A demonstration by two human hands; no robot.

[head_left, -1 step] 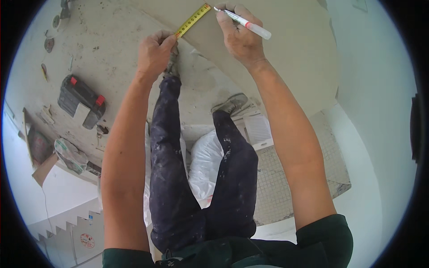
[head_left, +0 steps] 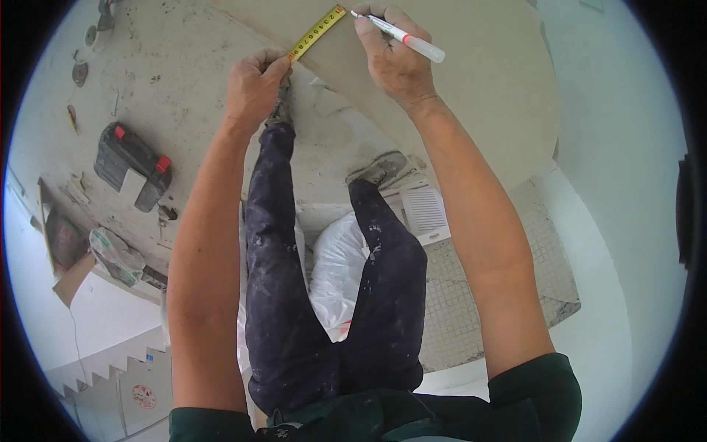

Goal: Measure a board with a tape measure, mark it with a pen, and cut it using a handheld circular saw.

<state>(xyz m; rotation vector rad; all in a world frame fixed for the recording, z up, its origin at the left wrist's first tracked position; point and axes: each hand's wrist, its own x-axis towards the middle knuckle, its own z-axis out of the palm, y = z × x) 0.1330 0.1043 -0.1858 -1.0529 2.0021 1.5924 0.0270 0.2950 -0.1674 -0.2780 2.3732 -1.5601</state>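
My left hand (head_left: 254, 87) pinches the near end of a yellow tape measure blade (head_left: 317, 34), thumb pressed on it; the rest of the tape is hidden by the hand. The blade runs up and right across the edge of a large flat beige board (head_left: 486, 103). In my right hand (head_left: 401, 74) is a white marker pen (head_left: 405, 38) with a red band. Its tip points left, close to the blade's far end, and a clear cap sits on its rear. Whether the tip touches the board I cannot tell.
A dark toolbox (head_left: 131, 166) with red latches lies on the dusty floor at left, near a plastic bag (head_left: 116, 255). Below me are a white sack (head_left: 336, 269) between my legs and a white louvred panel (head_left: 425, 211) by my right foot. A pale wall (head_left: 626, 147) rises at right.
Both hands keep their holds on the tape measure and the marker pen. The view has shifted very slightly; nothing else has visibly moved.
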